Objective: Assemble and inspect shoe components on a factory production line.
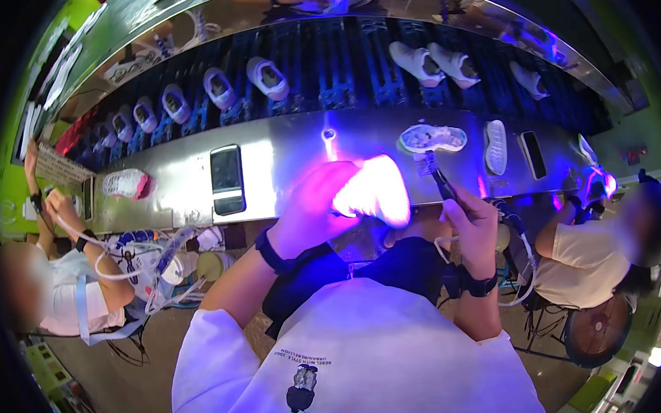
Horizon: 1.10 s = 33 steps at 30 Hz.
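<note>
My left hand (312, 205) is closed on a shoe (380, 190), which glows bright white and pink under violet light; the glare hides its details. In my right hand (470, 225) is a brush (442, 184) with a dark handle, its bristles pointing away from me. The bristle end is close to a pale shoe sole (433, 138) lying on the metal bench (288, 152); whether they touch I cannot tell. A second white sole (496, 148) lies to the right of it.
Behind the bench runs a dark slatted conveyor (315, 64) carrying several light shoes (268, 79). Two phones, one left (228, 179) and one right (533, 155), lie on the bench, with another sole (127, 184) at left. Co-workers sit on both sides, a person (80, 283) and another person (589, 257).
</note>
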Each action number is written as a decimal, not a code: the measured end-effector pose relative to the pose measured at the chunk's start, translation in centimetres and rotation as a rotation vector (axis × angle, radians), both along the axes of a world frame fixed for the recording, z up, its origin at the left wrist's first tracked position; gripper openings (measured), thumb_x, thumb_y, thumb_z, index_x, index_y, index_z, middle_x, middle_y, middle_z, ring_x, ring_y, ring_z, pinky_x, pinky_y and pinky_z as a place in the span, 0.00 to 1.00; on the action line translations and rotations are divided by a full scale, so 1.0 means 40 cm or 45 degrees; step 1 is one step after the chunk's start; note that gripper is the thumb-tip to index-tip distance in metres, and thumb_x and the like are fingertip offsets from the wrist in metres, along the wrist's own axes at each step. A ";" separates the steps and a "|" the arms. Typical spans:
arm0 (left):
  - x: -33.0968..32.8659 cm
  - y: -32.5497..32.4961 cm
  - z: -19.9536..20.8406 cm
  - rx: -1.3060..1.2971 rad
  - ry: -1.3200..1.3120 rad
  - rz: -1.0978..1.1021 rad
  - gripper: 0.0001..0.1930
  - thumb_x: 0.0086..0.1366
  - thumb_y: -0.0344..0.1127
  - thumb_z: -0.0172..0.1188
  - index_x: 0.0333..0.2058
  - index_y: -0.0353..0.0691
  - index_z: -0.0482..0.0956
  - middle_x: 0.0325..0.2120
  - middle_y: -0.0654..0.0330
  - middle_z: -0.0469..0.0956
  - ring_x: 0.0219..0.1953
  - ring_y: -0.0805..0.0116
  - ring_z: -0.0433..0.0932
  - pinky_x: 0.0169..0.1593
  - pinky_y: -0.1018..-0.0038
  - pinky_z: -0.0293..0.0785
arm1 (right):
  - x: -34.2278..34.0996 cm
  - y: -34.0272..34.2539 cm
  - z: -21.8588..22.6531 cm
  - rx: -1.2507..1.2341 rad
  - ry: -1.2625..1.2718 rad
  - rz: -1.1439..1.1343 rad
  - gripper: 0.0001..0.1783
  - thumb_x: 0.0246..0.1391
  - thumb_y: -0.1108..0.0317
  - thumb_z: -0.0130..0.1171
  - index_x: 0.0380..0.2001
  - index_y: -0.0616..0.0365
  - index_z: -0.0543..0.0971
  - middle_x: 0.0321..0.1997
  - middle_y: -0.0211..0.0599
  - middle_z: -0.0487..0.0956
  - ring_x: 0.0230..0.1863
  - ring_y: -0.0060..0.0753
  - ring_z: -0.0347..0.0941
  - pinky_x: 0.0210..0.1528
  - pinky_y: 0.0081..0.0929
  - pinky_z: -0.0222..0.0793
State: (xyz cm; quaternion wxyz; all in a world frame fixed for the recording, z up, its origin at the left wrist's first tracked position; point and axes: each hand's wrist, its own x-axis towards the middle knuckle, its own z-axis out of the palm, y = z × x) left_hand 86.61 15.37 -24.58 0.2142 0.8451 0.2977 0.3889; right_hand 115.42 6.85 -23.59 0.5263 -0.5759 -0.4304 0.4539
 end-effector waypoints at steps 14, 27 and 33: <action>-0.033 -0.040 0.035 0.626 0.059 -0.181 0.21 0.55 0.32 0.69 0.50 0.51 0.85 0.50 0.55 0.76 0.57 0.51 0.77 0.66 0.47 0.71 | -0.058 0.032 0.044 0.293 -0.518 0.201 0.19 0.56 0.75 0.66 0.52 0.64 0.82 0.37 0.35 0.85 0.37 0.22 0.79 0.43 0.23 0.73; 0.035 -0.023 0.045 0.568 0.232 -0.251 0.19 0.57 0.29 0.68 0.49 0.49 0.85 0.50 0.53 0.75 0.55 0.50 0.78 0.65 0.47 0.72 | 0.049 -0.027 -0.005 0.021 -0.196 0.399 0.17 0.57 0.74 0.66 0.50 0.63 0.83 0.30 0.33 0.83 0.29 0.21 0.76 0.36 0.22 0.72; 0.060 -0.010 0.042 0.596 0.253 -0.222 0.19 0.56 0.29 0.68 0.48 0.49 0.86 0.49 0.54 0.76 0.55 0.51 0.79 0.64 0.48 0.73 | 0.112 -0.083 0.001 -0.135 -0.093 0.482 0.16 0.58 0.69 0.67 0.48 0.64 0.84 0.28 0.29 0.81 0.30 0.18 0.74 0.33 0.19 0.69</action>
